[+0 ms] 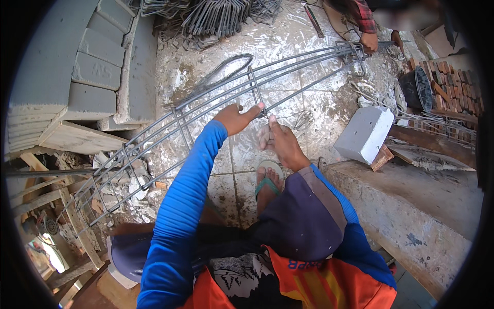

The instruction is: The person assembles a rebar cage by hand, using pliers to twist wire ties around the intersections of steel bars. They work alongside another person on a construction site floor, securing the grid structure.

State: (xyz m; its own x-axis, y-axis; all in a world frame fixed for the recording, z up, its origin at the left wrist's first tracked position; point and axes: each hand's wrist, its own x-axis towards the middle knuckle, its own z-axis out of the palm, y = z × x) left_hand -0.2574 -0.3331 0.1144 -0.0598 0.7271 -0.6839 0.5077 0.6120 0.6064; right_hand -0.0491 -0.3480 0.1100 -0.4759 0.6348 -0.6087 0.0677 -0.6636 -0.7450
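A long cage of steel reinforcing bars (309, 86) slants across the floor in front of me, with rectangular stirrups around it. My left hand (235, 119) is closed at the near lower corner of a stirrup (256, 88), its thumb pressed where the stirrup meets the lower bar. Just right of that corner, my right hand (287, 147) has its fingers curled in and thumb raised close to the bar. What the right fingers hold, if anything, is too small to make out. Thin looped wire (302, 121) lies on the floor beyond my right hand.
At the cage's far right end, a co-worker's hand (369, 42) grips near bunched stirrups (351, 50). Bent stirrups (216, 18) lie piled at the back. Grey blocks (98, 67) stack up left; a pale block (364, 134), a dark bucket (416, 90) and bricks (455, 85) stand right.
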